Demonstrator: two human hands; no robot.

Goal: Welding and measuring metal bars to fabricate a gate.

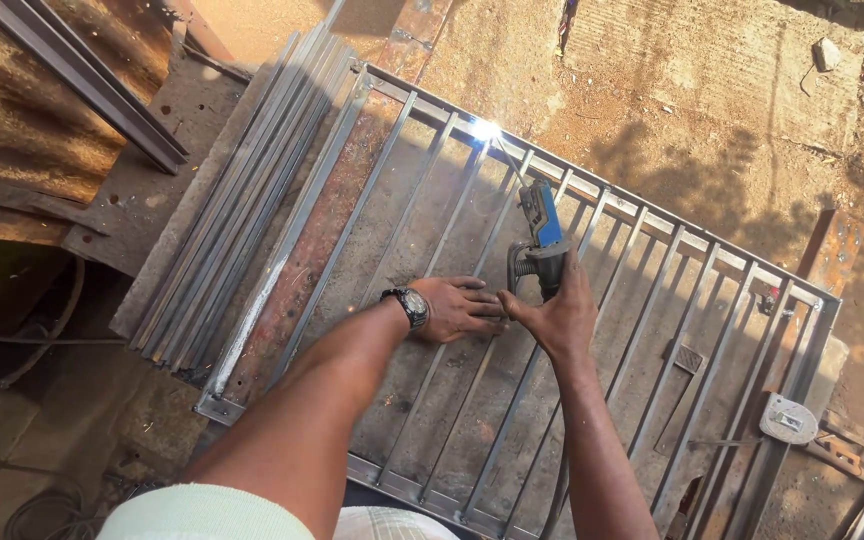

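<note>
My right hand grips the blue electrode holder; left hand lies flat, fingers spread, pinning a bar of the steel grille. I'd keep the arc short.

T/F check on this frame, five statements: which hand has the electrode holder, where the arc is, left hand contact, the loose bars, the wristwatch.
1. The right hand grips the blue electrode holder. True.
2. The bright arc sits at the near rail of the metal grille. False: it burns at the far top rail, at the tip of the rod.
3. The left hand rests flat on the grille's bars. True.
4. The stack of loose steel bars lies right of the grille. False: it lies along the left side.
5. The wristwatch is on the right wrist. False: it is on the left wrist.
</note>
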